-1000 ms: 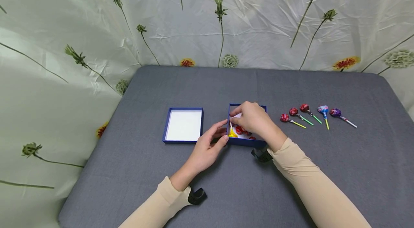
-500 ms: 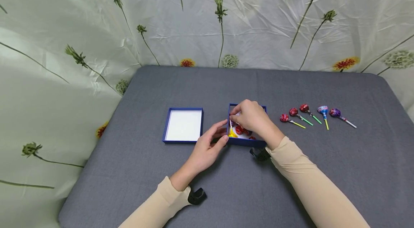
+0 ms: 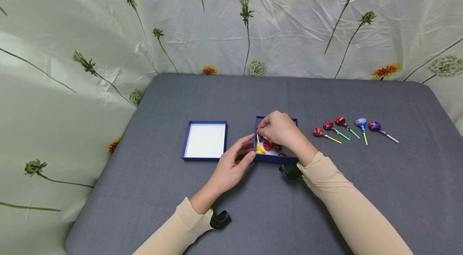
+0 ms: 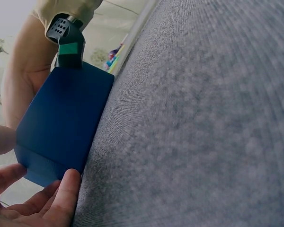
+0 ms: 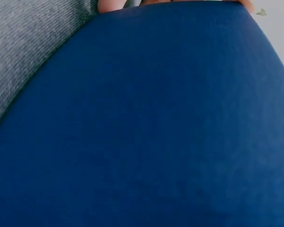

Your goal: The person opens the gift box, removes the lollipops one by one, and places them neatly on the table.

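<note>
In the head view my right hand (image 3: 282, 130) reaches down into a blue box (image 3: 275, 159), its thumb and forefinger pinching the white stick of a lollipop with a yellow wrapper (image 3: 259, 149) by the left wall. Red-wrapped lollipops (image 3: 267, 145) lie beside it, partly covered by the hand. My left hand (image 3: 231, 166) rests its fingers and thumb on the left side and front left corner of the box. The left wrist view shows the fingertips (image 4: 70, 178) against the blue wall. That wall fills most of the right wrist view, hiding the box's inside.
Left of the box lies a shallow blue lid (image 3: 204, 140) with a white inside. Several lollipops (image 3: 361, 123) with red, blue and purple wrappers lie in a row at the right. The grey padded table (image 3: 253, 214) ends at a flowered curtain (image 3: 217, 25).
My right hand and forearm have shifted very slightly, the wrist a little left. The left hand, box, lid and row of lollipops stay where they were.
</note>
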Action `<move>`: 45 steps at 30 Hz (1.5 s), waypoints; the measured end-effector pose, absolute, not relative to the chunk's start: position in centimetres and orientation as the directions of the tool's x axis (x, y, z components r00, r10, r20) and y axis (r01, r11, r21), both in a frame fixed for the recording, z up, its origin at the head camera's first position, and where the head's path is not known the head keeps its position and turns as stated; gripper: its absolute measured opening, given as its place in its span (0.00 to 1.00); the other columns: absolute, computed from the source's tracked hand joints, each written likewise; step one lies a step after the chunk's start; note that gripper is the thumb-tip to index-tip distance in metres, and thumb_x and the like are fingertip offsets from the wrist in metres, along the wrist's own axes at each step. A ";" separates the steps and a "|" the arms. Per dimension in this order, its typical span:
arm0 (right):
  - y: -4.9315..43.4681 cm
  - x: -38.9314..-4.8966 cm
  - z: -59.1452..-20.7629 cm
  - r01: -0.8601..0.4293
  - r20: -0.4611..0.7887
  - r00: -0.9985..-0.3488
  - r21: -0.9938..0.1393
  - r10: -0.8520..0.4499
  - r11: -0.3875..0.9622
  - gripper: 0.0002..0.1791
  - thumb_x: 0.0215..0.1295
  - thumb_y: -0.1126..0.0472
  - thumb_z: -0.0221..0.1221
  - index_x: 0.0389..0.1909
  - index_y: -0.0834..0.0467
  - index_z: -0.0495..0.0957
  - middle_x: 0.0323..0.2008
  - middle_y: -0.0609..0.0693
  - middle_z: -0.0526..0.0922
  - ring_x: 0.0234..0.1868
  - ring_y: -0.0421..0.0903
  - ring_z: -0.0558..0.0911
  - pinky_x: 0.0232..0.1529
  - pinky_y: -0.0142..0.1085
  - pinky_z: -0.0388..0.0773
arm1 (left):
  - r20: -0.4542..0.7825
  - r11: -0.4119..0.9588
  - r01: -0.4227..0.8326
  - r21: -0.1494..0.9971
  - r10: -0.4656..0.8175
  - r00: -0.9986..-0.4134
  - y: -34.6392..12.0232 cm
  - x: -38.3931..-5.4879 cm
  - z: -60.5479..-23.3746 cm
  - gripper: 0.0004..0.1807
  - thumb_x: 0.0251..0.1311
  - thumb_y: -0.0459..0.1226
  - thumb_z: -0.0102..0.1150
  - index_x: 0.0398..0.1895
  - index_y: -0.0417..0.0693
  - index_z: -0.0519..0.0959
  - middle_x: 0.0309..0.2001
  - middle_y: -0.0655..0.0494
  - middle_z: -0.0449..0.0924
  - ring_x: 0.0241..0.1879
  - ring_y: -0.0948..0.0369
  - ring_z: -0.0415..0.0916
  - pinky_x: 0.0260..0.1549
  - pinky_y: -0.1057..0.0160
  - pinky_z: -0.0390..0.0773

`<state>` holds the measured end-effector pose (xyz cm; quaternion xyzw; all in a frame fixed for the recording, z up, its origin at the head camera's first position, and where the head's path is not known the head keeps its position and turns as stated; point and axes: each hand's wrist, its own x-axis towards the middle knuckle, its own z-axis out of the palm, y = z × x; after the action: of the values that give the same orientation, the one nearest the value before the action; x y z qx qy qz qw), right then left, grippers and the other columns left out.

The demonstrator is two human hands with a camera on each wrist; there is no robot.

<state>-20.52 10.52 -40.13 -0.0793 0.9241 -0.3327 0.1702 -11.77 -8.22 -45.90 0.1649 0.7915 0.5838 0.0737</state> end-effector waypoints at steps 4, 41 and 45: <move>10.8 -20.8 -40.2 0.001 -0.294 -0.918 -0.673 -0.266 0.740 0.09 0.64 0.55 0.64 0.36 0.55 0.88 0.13 0.47 0.79 0.16 0.39 0.76 0.23 0.33 0.73 | 0.075 0.263 0.173 0.949 0.345 -0.936 -8.2 -11.7 -45.9 0.25 0.74 0.44 0.54 0.72 0.59 0.67 0.65 0.50 0.76 0.61 0.55 0.78 0.50 0.64 0.83; 13.0 -19.6 -38.6 -0.175 -0.222 -0.894 -0.628 -0.390 0.758 0.07 0.62 0.54 0.61 0.32 0.54 0.79 0.12 0.43 0.74 0.14 0.38 0.68 0.19 0.31 0.63 | 0.053 0.294 0.157 0.943 0.333 -0.941 -8.1 -11.5 -45.5 0.25 0.75 0.45 0.52 0.73 0.61 0.67 0.66 0.51 0.75 0.61 0.54 0.77 0.51 0.61 0.83; 14.1 -19.4 -37.9 -0.203 -0.237 -0.871 -0.623 -0.430 0.756 0.07 0.64 0.55 0.62 0.32 0.54 0.82 0.12 0.44 0.74 0.14 0.38 0.70 0.19 0.32 0.65 | 0.049 0.301 0.154 0.941 0.331 -0.942 -8.0 -11.5 -45.7 0.25 0.75 0.45 0.52 0.72 0.62 0.67 0.66 0.51 0.75 0.61 0.55 0.77 0.51 0.62 0.83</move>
<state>-19.42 14.13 -37.85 -0.1723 0.9182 -0.3042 0.1864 -11.51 -8.03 -45.65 0.1511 0.8028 0.5716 0.0771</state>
